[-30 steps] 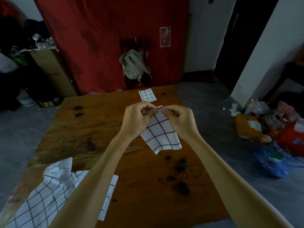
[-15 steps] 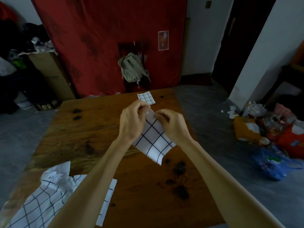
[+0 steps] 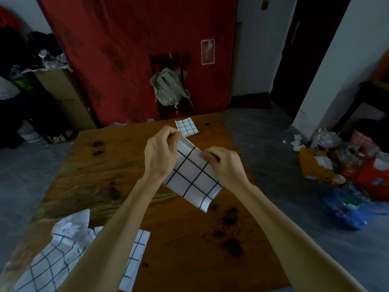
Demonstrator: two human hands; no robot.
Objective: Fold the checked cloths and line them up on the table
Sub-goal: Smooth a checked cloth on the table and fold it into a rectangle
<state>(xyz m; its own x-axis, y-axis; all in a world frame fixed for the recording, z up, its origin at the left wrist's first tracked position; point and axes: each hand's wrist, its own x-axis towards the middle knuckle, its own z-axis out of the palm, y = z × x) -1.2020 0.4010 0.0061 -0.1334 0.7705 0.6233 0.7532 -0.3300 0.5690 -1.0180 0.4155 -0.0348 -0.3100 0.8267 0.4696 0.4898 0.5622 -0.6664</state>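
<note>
A person stands over a scarred wooden worktop (image 3: 130,178), holding a half-folded checked cloth (image 3: 194,178) in the air above its middle. The left hand (image 3: 161,151) pinches the cloth's upper corner, its fingers (image 3: 174,135) curled over the edge, while the right hand (image 3: 224,164) grips the opposite edge, fingers tucked round the fabric. The cloth hangs between both hands, tilted, its lower end dangling clear of the wood.

Only one piece looks finished: a small folded checked square (image 3: 187,127) lying flat near the worktop's far edge, well apart from the hands. The cloth in hand appears to be partway through its folds and, by the look of it, needs at least one more before it can be set down beside that square. At the near left corner a heap of unfolded checked cloths (image 3: 63,256) lies crumpled and partly hidden by the left forearm, so most of the job seems to lie ahead. How many cloths that heap holds cannot be told.
</note>
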